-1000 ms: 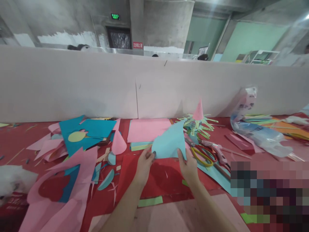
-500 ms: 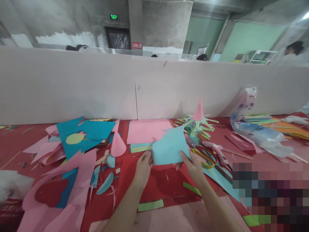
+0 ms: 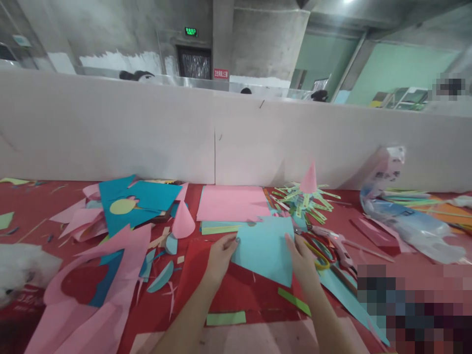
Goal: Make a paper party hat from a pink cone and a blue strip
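Observation:
A light blue sheet of paper [image 3: 263, 250] with a ragged far edge is held up between my two hands over a red sheet [image 3: 236, 292]. My left hand [image 3: 223, 253] pinches its left edge. At the opposite edge, my right hand [image 3: 298, 248] grips it with the thumb on top; its other fingers are partly hidden. Just beyond lies a stack of pink paper [image 3: 232, 204], with light blue and green sheets showing under its near edge. Light green strips [image 3: 225, 318] rest close to me on the table.
Left are a pink cone [image 3: 183, 221], blue paper [image 3: 147, 199] and pink offcuts [image 3: 136, 255]. Right are scissors [image 3: 320, 256], a pink glue gun [image 3: 341, 243], a spiky green paper piece [image 3: 306, 201] with a pink cone on top, and a plastic bag [image 3: 416, 221]. A white partition [image 3: 155, 132] stands behind.
The light blue sheet has turned in my hands, its ragged edge now facing away and a pointed corner hanging toward me. My right hand has shifted up along its side. The view has shifted slightly.

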Demonstrator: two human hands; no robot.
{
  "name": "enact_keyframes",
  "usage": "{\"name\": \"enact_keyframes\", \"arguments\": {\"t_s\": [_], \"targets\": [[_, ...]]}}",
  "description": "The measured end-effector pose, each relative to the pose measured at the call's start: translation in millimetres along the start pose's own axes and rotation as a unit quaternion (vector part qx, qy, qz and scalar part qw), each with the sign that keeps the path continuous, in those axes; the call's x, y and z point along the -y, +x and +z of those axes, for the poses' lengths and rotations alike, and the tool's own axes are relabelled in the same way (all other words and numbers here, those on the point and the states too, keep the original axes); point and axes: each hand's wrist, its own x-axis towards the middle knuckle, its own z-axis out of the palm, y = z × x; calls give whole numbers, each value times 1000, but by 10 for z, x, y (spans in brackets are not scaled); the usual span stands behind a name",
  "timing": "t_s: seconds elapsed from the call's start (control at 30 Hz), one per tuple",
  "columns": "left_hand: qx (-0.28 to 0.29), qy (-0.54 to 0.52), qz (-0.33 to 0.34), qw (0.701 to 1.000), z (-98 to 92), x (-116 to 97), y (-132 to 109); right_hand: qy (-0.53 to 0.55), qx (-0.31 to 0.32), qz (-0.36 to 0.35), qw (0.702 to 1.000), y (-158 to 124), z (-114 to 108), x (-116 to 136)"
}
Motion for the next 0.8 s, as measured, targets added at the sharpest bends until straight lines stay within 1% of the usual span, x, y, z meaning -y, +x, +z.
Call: {"name": "enact_keyframes", "arguments": {"t_s": [0.1,0.2,0.3,0.4,0.5,0.67,0.8], "targets": [[37,30,-1,999,27,-35,-22,-8,12,6,1000,52,-24,-45],[67,52,-4,996,35,-58,-32,-25,6,-28,999,75,-46,-52],[78,64,-1,995,39,-74,-39,-54,12,-55,997,72,-68,-17],[70,71,5,995,51,-75,-47,-74,8,-81,994,56,-87,23],[49,75,14,996,59,-53,-48,-87,12,-97,991,53,-97,36],[10,86,21,996,56,-14,-40,-121,46,-109,986,72,-96,55],[0,86,15,996,72,-31,-53,-157,66,-118,978,49,-83,101]]}}
